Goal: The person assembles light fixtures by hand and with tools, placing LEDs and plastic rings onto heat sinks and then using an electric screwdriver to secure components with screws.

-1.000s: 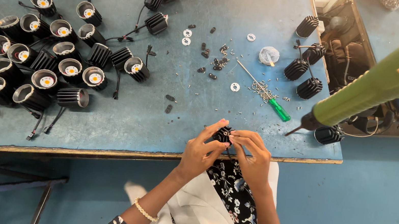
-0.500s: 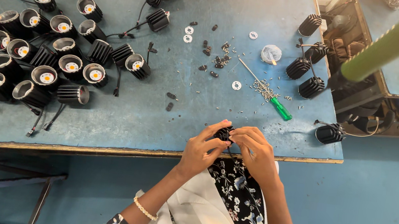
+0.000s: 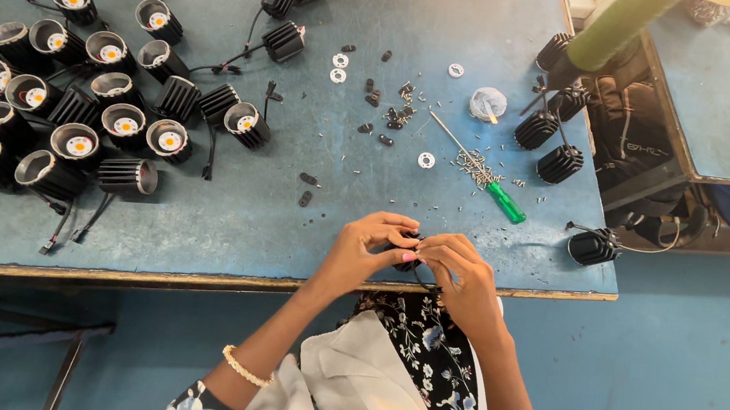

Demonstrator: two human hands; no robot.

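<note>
I see both hands meeting at the near edge of the table (image 3: 217, 256), just above my lap. My left hand (image 3: 366, 250) has its fingers curled around a small black part (image 3: 406, 259), and my right hand (image 3: 459, 278) closes on the same part from the other side, so the fingertips of both hands touch around it. The part is mostly hidden between the fingers; I can only tell that it is dark and small. A thin black wire seems to hang down from it, but I am not sure. On the left side of the table stands a large group of black lamp housings (image 3: 67, 114) with round light-coloured centres, some lying on their side with wires. Farther from me, near the middle, a screwdriver with green handle (image 3: 506, 202) lies among scattered small screws (image 3: 474, 165) and some white rings (image 3: 340, 67). To the right of it several black ribbed heat sinks (image 3: 562, 163) stand near the table edge, and one more (image 3: 593, 246) lies close to the right corner.
</note>
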